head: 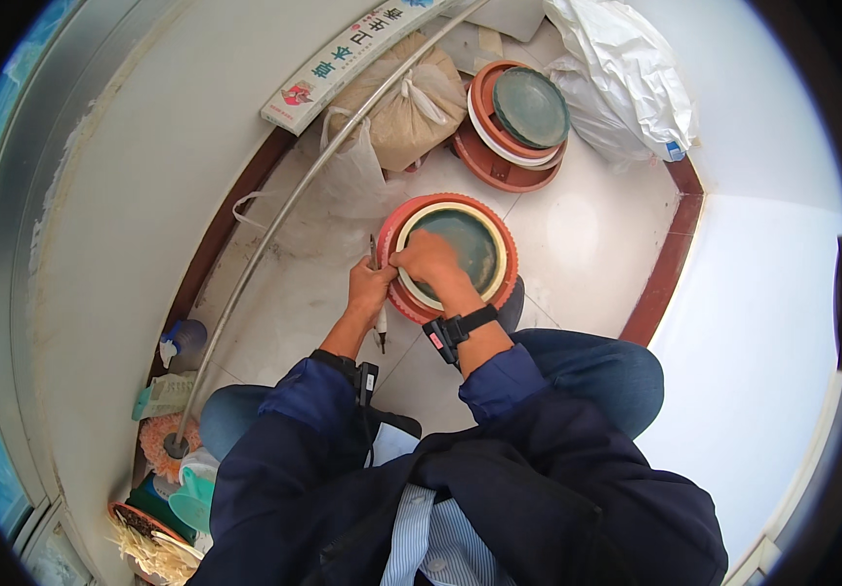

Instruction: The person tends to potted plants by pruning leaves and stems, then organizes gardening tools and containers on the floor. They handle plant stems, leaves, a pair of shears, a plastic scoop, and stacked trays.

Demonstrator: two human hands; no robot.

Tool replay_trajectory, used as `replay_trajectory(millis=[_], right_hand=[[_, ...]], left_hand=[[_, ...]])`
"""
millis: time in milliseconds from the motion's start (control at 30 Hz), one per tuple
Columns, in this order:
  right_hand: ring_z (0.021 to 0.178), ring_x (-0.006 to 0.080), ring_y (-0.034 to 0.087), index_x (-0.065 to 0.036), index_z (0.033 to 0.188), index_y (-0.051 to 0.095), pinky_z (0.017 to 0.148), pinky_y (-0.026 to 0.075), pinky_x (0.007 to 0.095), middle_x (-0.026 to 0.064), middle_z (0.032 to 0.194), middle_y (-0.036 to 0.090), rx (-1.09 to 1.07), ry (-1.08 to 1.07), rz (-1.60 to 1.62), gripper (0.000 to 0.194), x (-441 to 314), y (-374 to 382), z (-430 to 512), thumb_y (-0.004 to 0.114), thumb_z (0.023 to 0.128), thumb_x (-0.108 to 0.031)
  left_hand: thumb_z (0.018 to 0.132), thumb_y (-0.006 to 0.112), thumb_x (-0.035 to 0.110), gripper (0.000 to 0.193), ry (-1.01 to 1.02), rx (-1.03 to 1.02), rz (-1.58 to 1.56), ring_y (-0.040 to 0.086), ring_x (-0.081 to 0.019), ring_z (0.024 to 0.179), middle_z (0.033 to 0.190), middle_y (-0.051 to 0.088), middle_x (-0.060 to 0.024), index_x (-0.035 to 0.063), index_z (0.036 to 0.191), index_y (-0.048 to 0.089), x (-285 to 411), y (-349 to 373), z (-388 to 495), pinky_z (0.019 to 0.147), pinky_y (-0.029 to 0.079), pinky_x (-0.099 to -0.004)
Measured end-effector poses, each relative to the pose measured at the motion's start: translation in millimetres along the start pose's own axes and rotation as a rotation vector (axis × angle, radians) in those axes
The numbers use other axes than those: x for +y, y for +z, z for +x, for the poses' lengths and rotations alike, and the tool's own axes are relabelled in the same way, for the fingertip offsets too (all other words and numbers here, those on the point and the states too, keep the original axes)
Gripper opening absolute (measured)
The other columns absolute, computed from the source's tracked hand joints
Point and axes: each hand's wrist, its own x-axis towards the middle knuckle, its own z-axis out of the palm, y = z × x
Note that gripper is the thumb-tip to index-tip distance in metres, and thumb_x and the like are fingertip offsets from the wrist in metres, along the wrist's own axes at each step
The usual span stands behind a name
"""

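Observation:
Before me on the floor sits a stack of round plant saucers, red and terracotta outside, with a cream-rimmed one and a dark green one inside. My left hand is closed around a slim tool with a dark tip and pale handle, at the stack's left edge; its exact kind is unclear. My right hand reaches over the green saucer, its fingertips at the left rim, close to my left fingers. Whether the right fingers pinch the rim or something small cannot be made out.
A long metal pole slants along the left wall up from a pink mop head. Beyond are a tied bag, a long box, more saucers and a white plastic bag. A spray bottle stands lower left.

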Motion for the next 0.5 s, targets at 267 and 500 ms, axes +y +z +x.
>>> replay_trajectory(millis=[267, 500], right_hand=[[0.104, 0.0427, 0.065, 0.002, 0.1, 0.07, 0.089, 0.052, 0.0477, 0.0268, 0.108, 0.069, -0.018, -0.122, 0.126, 0.045, 16, 48, 14, 0.075, 0.079, -0.038], [0.065, 0.0191, 0.068, 0.0, 0.09, 0.071, 0.059, 0.058, 0.0324, 0.0088, 0.077, 0.071, -0.429, 0.042, 0.192, 0.034, 31, -31, 37, 0.079, 0.083, -0.033]], left_hand=[[0.082, 0.073, 0.013, 0.022, -0.094, 0.04, 0.015, 0.056, -0.0114, 0.058, 0.075, 0.062, -0.0024, 0.0036, 0.098, 0.061, -38, -31, 32, 0.05, 0.043, -0.0272], [0.077, 0.079, 0.019, 0.042, -0.089, 0.157, 0.118, 0.07, -0.0257, 0.09, 0.102, 0.072, -0.0185, -0.0055, 0.108, 0.066, -73, -36, 67, 0.081, 0.054, -0.0374]])
